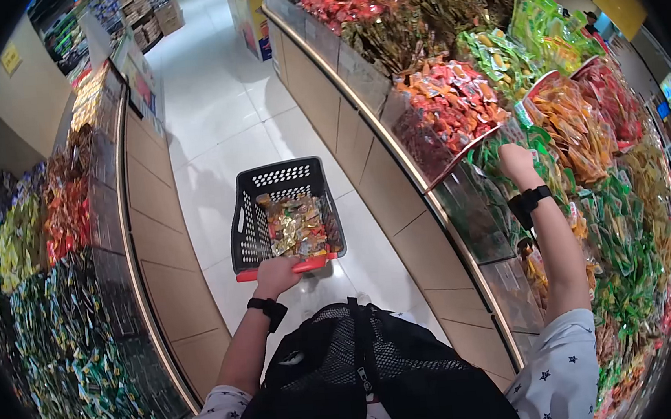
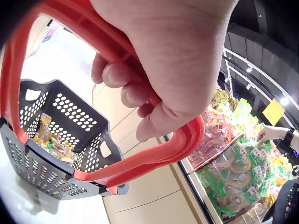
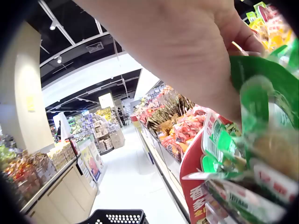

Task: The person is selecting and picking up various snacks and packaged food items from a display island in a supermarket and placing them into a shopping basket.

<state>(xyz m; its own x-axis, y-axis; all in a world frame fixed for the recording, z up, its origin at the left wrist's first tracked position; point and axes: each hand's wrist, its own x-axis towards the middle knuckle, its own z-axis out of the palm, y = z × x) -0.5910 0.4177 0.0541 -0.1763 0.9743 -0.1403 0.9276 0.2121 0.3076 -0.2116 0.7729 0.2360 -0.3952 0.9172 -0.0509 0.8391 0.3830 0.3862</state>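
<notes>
My left hand (image 1: 278, 276) grips the red handle (image 2: 154, 161) of a black shopping basket (image 1: 278, 171), its fingers curled round the bar in the left wrist view. Several gold and brown wrapped snack packets (image 1: 297, 227) lie inside the basket. Over on the right-hand shelf, my right hand (image 1: 518, 165) reaches into a bin of green-and-clear snack packets (image 2: 240, 175). Close up in the right wrist view, its fingers pinch the top of a green snack packet (image 3: 266, 77); the fingertips are partly hidden behind the hand.
Beside the green packets is a bin of red-wrapped snacks (image 1: 449, 106), with orange packets (image 1: 573, 128) farther right. A clear divider (image 1: 469, 207) fronts the shelf. Another snack counter (image 1: 83, 308) lines the left of the tiled aisle (image 1: 215, 85). Boxes (image 1: 250, 19) stand farther ahead.
</notes>
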